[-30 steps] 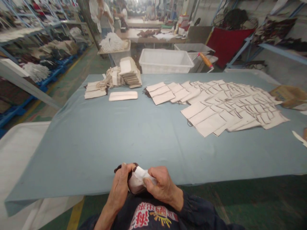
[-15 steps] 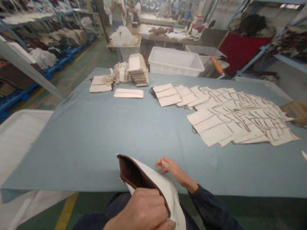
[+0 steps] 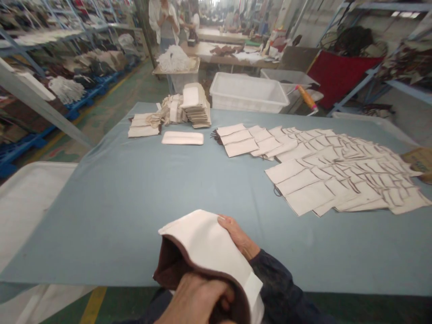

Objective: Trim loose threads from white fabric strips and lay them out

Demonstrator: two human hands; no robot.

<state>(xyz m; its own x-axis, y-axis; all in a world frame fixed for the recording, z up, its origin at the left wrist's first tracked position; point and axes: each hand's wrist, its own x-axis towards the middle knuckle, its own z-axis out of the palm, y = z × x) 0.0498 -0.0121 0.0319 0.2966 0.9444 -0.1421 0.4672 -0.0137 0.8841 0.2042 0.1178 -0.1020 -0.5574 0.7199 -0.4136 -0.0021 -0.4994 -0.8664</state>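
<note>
A cream fabric bag (image 3: pixel 216 243) with a dark brown lining is held at the table's front edge, its mouth facing left and toward me. At that mouth is my left hand (image 3: pixel 199 297), its fingers curled against the brown lining; the fingertips are partly hidden. My right hand (image 3: pixel 238 234) grips the bag's far right side from outside, with most of its fingers behind the cloth. A pale flap or label (image 3: pixel 253 286) shows on the bag near my right sleeve.
Overlapping rows of cream pieces with brown lines (image 3: pixel 303 184) cover the table's right side. At the back left are a stack of cream pads (image 3: pixel 196 105), one flat pad (image 3: pixel 182 138) and bundled cloth (image 3: pixel 173 110). A white bin (image 3: pixel 248 94) stands beyond the blue-green tablecloth (image 3: pixel 135 202).
My right hand has come from beside the bag to grip its far side. The bag has turned, showing more of its cream outside, and my left hand is further inside the mouth.
</note>
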